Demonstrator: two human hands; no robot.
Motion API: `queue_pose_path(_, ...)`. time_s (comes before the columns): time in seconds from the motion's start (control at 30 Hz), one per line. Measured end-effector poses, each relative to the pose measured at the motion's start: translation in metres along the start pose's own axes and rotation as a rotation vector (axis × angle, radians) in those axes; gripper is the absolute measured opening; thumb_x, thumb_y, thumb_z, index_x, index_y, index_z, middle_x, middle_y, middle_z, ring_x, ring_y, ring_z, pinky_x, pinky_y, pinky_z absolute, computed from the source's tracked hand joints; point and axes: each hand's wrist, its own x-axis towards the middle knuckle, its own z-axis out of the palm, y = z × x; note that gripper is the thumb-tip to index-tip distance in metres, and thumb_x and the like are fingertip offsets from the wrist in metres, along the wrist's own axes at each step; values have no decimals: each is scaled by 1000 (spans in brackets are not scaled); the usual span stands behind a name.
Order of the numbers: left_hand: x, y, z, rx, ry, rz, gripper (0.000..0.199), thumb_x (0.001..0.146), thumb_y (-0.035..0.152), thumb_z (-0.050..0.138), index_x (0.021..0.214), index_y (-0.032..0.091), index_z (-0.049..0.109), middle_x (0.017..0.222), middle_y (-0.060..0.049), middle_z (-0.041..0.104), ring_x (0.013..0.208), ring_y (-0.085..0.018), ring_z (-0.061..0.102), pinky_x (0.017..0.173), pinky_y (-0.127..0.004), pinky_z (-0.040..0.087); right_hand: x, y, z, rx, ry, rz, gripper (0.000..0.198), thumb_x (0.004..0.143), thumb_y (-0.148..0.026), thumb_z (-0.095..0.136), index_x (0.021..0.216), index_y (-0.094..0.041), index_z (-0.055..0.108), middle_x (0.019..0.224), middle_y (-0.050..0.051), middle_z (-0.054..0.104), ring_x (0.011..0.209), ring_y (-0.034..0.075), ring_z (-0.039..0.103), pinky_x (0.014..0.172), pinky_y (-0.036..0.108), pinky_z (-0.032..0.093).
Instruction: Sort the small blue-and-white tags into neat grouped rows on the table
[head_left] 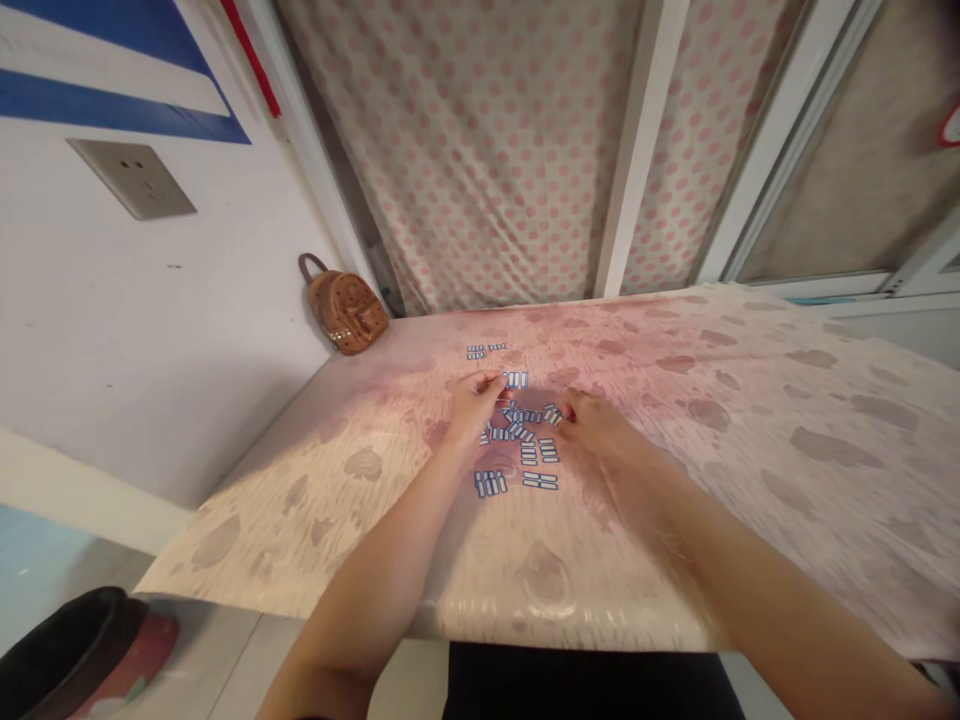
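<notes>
Blue-edged strips (520, 432) lie jumbled on the worktop (750, 450), four o'clock from my left hand (472, 405), nine from my right hand (596, 422); long axes mixed; both hands' fingers curled, can't tell if gripping.

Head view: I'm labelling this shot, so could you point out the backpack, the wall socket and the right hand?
Backpack (348, 312): head view, on the middle of its brown body.
Wall socket (133, 180): head view, on the middle of its faceplate.
Right hand (594, 423): head view, on the back of the hand.
</notes>
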Motion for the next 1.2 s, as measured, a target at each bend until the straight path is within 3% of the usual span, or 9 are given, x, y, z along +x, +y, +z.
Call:
queue_pose_path(0.17, -1, 1, 2, 73, 26, 8, 9, 82, 22, 70, 80, 14, 71, 67, -4, 71, 61, -13, 66, 54, -18, 48, 7, 4, 5, 387, 108, -57, 21, 84, -10, 50, 100, -19, 61, 92, 4, 72, 82, 17, 66, 73, 26, 46)
queue_pose_path(0.3, 1, -1, 3, 112, 28, 46, 8, 83, 16, 67, 76, 13, 69, 65, -2, 69, 60, -13, 67, 52, -18, 48, 11, 5, -2, 623, 189, -138, 20, 82, -15, 47, 91, -20, 64, 85, 3, 71, 80, 19, 67, 80, 31, 51)
queue_pose_path(0.4, 3, -7, 4, 136, 17, 77, 8, 84, 15, 65, 78, 13, 69, 66, -2, 70, 59, -14, 67, 49, -18, 47, 9, 2, -10, 845, 132, -65, 8, 83, -26, 53, 85, -20, 58, 76, 3, 71, 71, 20, 68, 75, 35, 54)
queue_pose_path(0.57, 2, -14, 4, 146, 7, 77, 8, 85, 15, 63, 81, 13, 70, 65, -3, 70, 57, -13, 65, 49, -17, 45, 4, -5, -15, 1142, 72, 5, 28, 77, -42, 70, 83, -23, 51, 76, 3, 71, 75, 22, 71, 79, 39, 57)
queue_pose_path(0.73, 2, -15, 5, 114, 0, 81, 7, 84, 15, 66, 80, 14, 71, 68, -3, 71, 59, -13, 66, 50, -17, 45, 5, -3, -12, 1068, 151, 42, 26, 77, -46, 69, 82, -23, 57, 89, 3, 72, 85, 21, 69, 83, 37, 56)
queue_pose_path(0.93, 3, -19, 3, 165, -12, 86, 7, 83, 19, 67, 82, 15, 73, 70, -4, 72, 59, -13, 66, 52, -19, 48, 8, 4, -10, 933, 253, 66, 21, 77, -41, 60, 74, -20, 61, 65, -2, 57, 62, 14, 55, 63, 27, 47)
queue_pose_path(1.07, 5, -23, 2, 212, -22, 108, 9, 85, 19, 64, 85, 15, 73, 74, -5, 74, 62, -14, 68, 52, -18, 48, 7, 2, -10, 1041, 243, 95, 21, 71, -38, 68, 80, -20, 60, 70, 0, 65, 62, 13, 59, 64, 27, 51)
queue_pose_path(1.2, 7, -27, 2, 249, -25, 118, 10, 85, 21, 66, 85, 16, 73, 74, -5, 74, 60, -14, 67, 49, -18, 45, 4, -3, -11, 1138, 141, 121, 28, 75, -43, 72, 85, -21, 58, 78, 5, 72, 68, 18, 68, 71, 34, 58)
